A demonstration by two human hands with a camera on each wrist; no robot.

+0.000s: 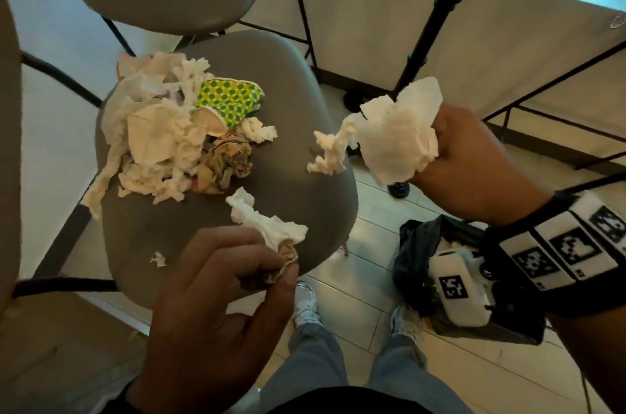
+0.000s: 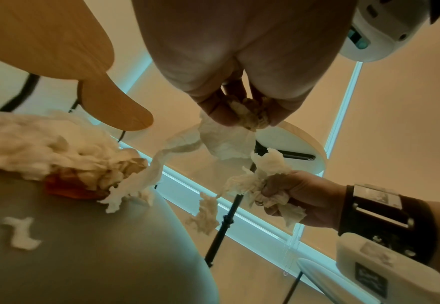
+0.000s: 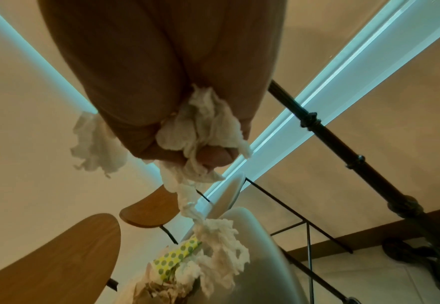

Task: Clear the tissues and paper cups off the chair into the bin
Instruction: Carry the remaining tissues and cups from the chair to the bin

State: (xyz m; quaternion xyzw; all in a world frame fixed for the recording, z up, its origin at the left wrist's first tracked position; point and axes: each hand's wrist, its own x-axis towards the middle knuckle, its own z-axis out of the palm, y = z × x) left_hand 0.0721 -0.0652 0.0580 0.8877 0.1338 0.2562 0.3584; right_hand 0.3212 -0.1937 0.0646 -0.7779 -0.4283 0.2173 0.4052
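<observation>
Left hand [image 1: 216, 281], right hand [image 1: 474, 159] each grip one tissue wad [image 1: 399, 132].

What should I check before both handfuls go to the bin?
1. Right hand grips its tissue wad: ok.
2. Loose tissue strand dangling from that wad could drop or snag: not ok.
3. Left hand pinches a crumpled tissue: ok.
4. Bin with black liner is on the floor under the right wrist, mouth open: ok.
5. Room left in the bin: cannot tell, the wrist camera covers it.
6. Chair seat cleared: not ok; the tissue pile, the green dotted paper cup and a small scrap are on it.
</observation>
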